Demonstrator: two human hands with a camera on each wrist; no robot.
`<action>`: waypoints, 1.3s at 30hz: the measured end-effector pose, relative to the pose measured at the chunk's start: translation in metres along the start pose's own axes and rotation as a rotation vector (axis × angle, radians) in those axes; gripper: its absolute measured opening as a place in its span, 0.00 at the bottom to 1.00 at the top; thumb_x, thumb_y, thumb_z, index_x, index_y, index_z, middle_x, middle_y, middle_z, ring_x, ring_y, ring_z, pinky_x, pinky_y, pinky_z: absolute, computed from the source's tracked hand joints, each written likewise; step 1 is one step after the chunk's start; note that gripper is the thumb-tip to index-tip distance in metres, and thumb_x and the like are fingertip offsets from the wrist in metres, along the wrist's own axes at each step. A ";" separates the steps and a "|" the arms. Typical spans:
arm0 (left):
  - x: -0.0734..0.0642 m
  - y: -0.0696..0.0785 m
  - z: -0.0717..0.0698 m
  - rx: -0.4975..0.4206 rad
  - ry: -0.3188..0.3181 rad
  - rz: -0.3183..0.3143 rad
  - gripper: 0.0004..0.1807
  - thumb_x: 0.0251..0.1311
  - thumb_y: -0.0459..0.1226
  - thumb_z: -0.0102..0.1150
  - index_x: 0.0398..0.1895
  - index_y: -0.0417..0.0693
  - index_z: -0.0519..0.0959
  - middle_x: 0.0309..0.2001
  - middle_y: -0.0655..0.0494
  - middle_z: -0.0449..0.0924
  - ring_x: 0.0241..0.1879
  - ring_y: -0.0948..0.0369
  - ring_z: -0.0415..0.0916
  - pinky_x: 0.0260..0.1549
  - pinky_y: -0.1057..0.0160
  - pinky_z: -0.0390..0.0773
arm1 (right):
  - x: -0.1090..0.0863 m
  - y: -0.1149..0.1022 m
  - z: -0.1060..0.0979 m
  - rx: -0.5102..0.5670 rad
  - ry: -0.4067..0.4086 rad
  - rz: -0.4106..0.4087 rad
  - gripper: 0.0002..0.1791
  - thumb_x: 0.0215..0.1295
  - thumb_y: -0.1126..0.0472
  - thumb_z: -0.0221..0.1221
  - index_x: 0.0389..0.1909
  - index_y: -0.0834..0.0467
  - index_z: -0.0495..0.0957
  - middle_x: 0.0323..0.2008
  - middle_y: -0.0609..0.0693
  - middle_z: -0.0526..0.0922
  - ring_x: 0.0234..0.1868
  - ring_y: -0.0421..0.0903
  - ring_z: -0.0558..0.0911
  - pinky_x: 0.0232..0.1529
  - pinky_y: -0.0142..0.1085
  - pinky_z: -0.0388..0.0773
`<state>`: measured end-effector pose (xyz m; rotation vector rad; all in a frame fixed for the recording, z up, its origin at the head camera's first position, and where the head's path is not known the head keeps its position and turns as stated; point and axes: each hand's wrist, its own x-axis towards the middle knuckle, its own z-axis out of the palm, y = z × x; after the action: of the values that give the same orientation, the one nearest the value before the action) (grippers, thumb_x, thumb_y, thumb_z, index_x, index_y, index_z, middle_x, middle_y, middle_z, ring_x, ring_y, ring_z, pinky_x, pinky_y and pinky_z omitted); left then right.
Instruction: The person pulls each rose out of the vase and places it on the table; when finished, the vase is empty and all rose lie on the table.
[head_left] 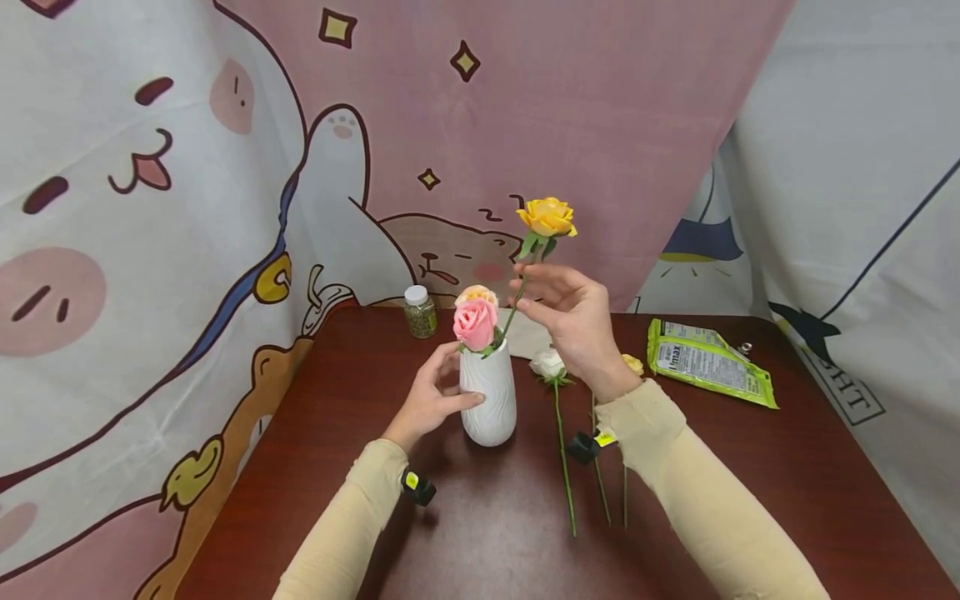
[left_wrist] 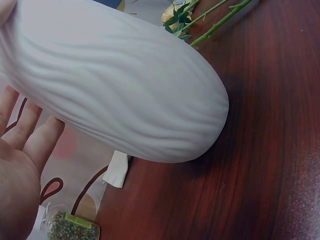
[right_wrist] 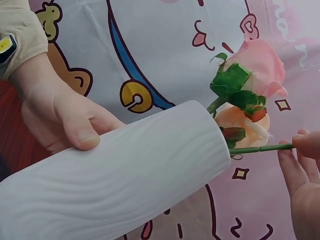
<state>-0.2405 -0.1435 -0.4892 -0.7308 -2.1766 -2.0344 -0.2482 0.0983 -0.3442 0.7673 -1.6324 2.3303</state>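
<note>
A white vase with wavy ridges stands on the dark table. My left hand holds its left side, the thumb across the front and the fingers behind. A pink rose and a peach rose are in the vase, their heads just above the rim. Over the vase's right side, my right hand pinches the stem of a yellow rose between thumb and fingers. This rose's green stem reaches down into the vase mouth, and its bloom rises above the hand.
A white rose and a yellowish rose lie to the right, with several green stems toward me. A capped jar of granules stands behind left. Farther right is a green packet. A white cloth lies behind the vase.
</note>
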 end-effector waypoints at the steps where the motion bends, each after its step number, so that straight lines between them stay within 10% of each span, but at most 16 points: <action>1: 0.000 0.000 0.000 0.000 0.000 0.000 0.43 0.51 0.25 0.77 0.72 0.49 0.71 0.59 0.43 0.81 0.59 0.53 0.79 0.52 0.48 0.86 | 0.000 0.000 -0.001 -0.006 0.004 -0.005 0.23 0.62 0.85 0.62 0.56 0.65 0.84 0.56 0.55 0.87 0.52 0.51 0.88 0.51 0.46 0.88; 21: 0.002 0.002 0.002 0.002 -0.006 0.007 0.43 0.51 0.24 0.77 0.71 0.48 0.71 0.58 0.44 0.81 0.58 0.53 0.79 0.52 0.48 0.86 | 0.011 -0.015 -0.010 -0.015 0.128 -0.072 0.27 0.60 0.86 0.62 0.58 0.63 0.82 0.59 0.58 0.85 0.56 0.51 0.86 0.48 0.40 0.89; 39: 0.001 -0.001 0.000 0.010 0.002 0.007 0.42 0.50 0.24 0.77 0.71 0.48 0.72 0.58 0.45 0.81 0.58 0.53 0.79 0.52 0.48 0.86 | 0.018 -0.039 -0.032 0.183 0.198 -0.175 0.25 0.61 0.86 0.62 0.57 0.67 0.82 0.57 0.58 0.86 0.54 0.52 0.86 0.56 0.46 0.86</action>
<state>-0.2417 -0.1432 -0.4899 -0.7345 -2.1778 -2.0189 -0.2562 0.1398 -0.3114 0.6591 -1.2341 2.3654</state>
